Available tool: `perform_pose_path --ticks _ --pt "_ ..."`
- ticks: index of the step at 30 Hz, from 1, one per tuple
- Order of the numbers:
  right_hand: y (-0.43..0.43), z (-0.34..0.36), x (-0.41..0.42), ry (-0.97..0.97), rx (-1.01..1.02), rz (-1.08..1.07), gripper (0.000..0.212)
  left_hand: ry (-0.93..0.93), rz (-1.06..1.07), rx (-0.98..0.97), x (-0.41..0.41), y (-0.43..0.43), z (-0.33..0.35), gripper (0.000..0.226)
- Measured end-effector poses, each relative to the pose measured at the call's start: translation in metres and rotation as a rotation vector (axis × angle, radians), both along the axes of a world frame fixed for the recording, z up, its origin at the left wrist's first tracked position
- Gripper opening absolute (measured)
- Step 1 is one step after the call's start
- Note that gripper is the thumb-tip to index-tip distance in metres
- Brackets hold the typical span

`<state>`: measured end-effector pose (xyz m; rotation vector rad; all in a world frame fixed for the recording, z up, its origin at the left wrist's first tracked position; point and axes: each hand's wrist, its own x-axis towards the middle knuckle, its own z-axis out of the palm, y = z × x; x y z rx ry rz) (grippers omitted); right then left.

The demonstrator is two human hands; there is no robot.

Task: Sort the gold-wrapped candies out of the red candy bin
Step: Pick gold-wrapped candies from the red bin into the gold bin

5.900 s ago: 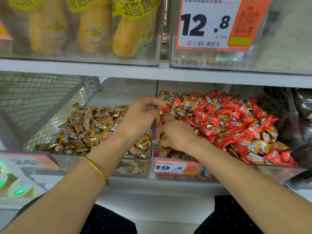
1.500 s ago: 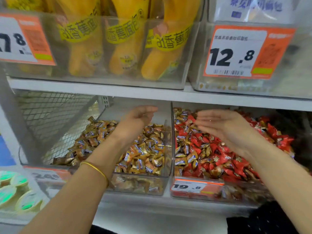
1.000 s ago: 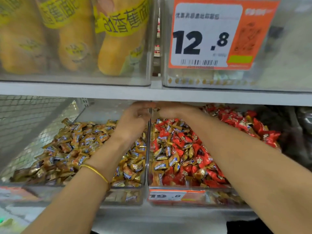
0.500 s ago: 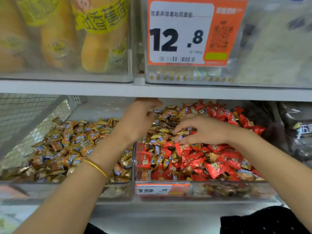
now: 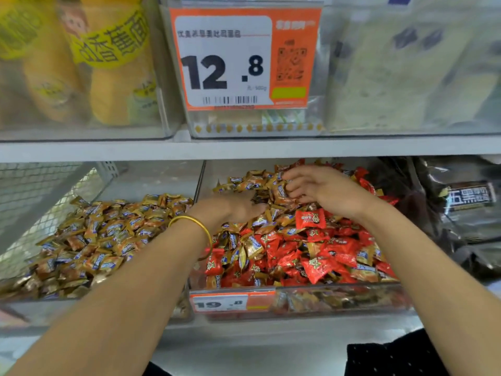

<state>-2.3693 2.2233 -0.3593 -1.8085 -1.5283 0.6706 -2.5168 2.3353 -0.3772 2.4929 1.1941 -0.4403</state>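
The right hand reaches deep into the red candy bin, its fingers curled round a few gold-wrapped candies from the heap piled at the back of the bin. The left hand lies palm down just beside it, across the bin's left wall. Its fingertips are buried among the gold wrappers, so I cannot tell whether it grasps anything. A gold bangle sits on that wrist.

More gold pieces lie mixed through the red candies in front of both hands. The bin is clear plastic and stands on a grey shop shelf. Touching it on the left is a second clear bin filled only with gold pieces, and wire mesh backs that side. Dark packets with pale lettering, too blurred to read, crowd the right.

An orange price tag on the red bin's front reads 19.8. On the shelf above, a larger tag reads 12.8 and carries a barcode and a QR code. Beside it stand yellow packs with Chinese writing on a yellow band.
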Motion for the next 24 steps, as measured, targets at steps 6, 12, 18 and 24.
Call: perform_pose_path --ticks 6,12,18,24 --pt "0.019 -0.001 -0.017 -0.430 -0.120 0.087 0.050 -0.035 -0.049 0.022 -0.005 0.003 -0.006 0.069" --pt "0.039 -0.004 -0.033 -0.602 -0.190 0.135 0.054 -0.150 -0.039 0.177 0.001 0.001 -0.012 0.050" --pt "0.047 -0.011 -0.030 -0.580 -0.101 0.038 0.027 -0.392 0.008 0.174 -0.006 0.004 -0.005 0.021" --pt "0.036 -0.002 -0.018 -0.088 0.082 -0.132 0.034 -0.798 0.115 0.001 -0.022 0.000 0.014 0.020"
